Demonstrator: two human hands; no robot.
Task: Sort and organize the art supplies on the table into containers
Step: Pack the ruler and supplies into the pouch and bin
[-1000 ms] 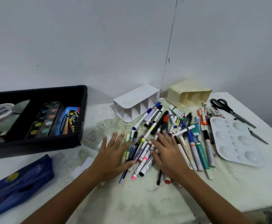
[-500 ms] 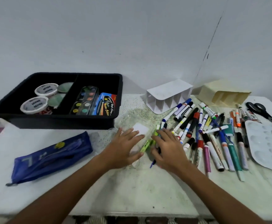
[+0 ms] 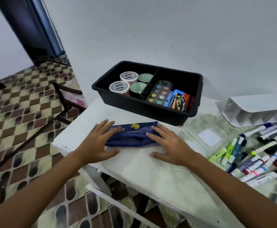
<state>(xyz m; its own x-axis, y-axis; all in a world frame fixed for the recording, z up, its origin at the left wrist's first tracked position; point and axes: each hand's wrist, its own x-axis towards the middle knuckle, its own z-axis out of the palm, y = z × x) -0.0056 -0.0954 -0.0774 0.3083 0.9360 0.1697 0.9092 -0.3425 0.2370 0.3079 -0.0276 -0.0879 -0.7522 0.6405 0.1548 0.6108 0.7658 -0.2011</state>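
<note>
A dark blue fabric pencil pouch (image 3: 131, 136) lies flat near the table's left end. My left hand (image 3: 96, 142) rests on the pouch's left end with fingers spread straight. My right hand (image 3: 169, 145) rests on its right end, fingers also straight. A heap of markers and pens (image 3: 258, 153) lies at the right. Behind the pouch stands a black divided bin (image 3: 151, 104) holding paint tubs, a watercolour palette and a crayon box.
A white compartment organiser (image 3: 256, 111) lies on its side at the back right. A clear plastic lid (image 3: 205, 134) lies between pouch and markers. The table's left edge (image 3: 65, 147) drops to a tiled floor, where a folding chair frame (image 3: 63, 102) stands.
Both hands left the marker heap and moved left onto the blue pouch. The view swung left, showing the floor and table edge.
</note>
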